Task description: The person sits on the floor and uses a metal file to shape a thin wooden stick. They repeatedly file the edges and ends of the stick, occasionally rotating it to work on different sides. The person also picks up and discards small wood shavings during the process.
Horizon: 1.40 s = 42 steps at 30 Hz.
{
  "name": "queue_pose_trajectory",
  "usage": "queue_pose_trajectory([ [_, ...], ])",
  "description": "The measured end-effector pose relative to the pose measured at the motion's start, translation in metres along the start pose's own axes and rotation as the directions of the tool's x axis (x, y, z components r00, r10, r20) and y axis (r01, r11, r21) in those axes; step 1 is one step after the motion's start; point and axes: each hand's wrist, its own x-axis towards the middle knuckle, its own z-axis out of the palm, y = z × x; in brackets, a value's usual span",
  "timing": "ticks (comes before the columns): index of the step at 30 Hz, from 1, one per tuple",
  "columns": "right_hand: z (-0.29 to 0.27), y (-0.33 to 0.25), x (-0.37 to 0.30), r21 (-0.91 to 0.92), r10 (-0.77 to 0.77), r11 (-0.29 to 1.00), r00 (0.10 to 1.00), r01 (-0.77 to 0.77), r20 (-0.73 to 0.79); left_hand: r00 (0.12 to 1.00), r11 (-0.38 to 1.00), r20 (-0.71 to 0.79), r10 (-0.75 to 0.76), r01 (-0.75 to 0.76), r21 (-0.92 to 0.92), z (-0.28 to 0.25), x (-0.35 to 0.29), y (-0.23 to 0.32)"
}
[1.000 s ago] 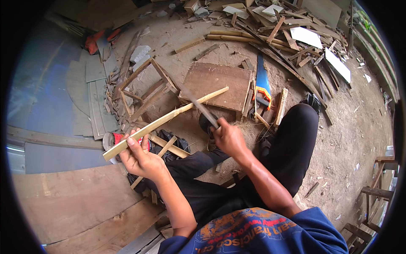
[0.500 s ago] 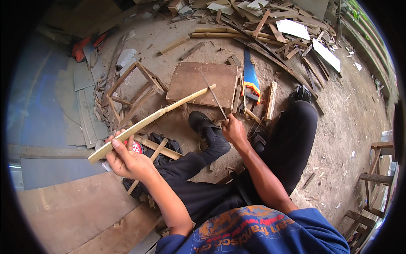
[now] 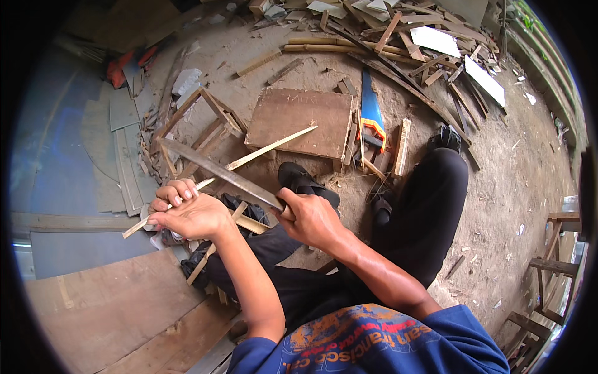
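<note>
A long pale bamboo strip (image 3: 274, 146) runs slantwise, its narrow edge turned up and its far end over a low brown wooden bench (image 3: 299, 117). My left hand (image 3: 193, 215) is closed round its near part, palm up, fingers curled over it. In my right hand (image 3: 314, 218) is the handle of a machete (image 3: 227, 174), its long dull blade pointing away to the left. The blade crosses the strip just beyond my left hand; whether the two touch I cannot tell. My right fingers hide most of the handle.
A blue handsaw (image 3: 372, 109) with an orange and black handle lies right of the bench. To the left stands a small wooden frame (image 3: 208, 121). Scrap wood (image 3: 398, 43) is piled at the back. Boards (image 3: 112, 299) lie at lower left, and wooden racks (image 3: 554, 265) stand at right.
My right hand has moved left and nearer, swinging the machete blade from over the bench to across the strip near my left hand. My left hand has turned the strip from its broad face onto its edge.
</note>
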Motion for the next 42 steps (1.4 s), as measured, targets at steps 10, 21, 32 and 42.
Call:
queue_pose_trajectory([
  [10,-0.012,-0.015,-0.006,-0.035,0.061,0.998,0.998,-0.060,0.029,0.982,1.000,0.190,0.002,-0.003,0.002,-0.009,-0.001,0.004],
  [21,-0.013,0.003,-0.007,-0.009,0.124,0.992,0.991,-0.123,0.050,0.966,0.998,0.250,0.059,-0.064,0.012,0.004,-0.025,0.013],
  [32,-0.012,0.047,0.010,-0.055,0.241,0.967,0.965,-0.248,-0.105,0.950,0.997,0.306,0.062,-0.069,0.015,0.001,-0.022,0.011],
  [42,-0.010,0.092,0.018,-0.140,0.338,0.922,0.926,-0.362,-0.169,0.944,0.998,0.327,0.043,-0.029,-0.048,-0.004,-0.012,0.008],
])
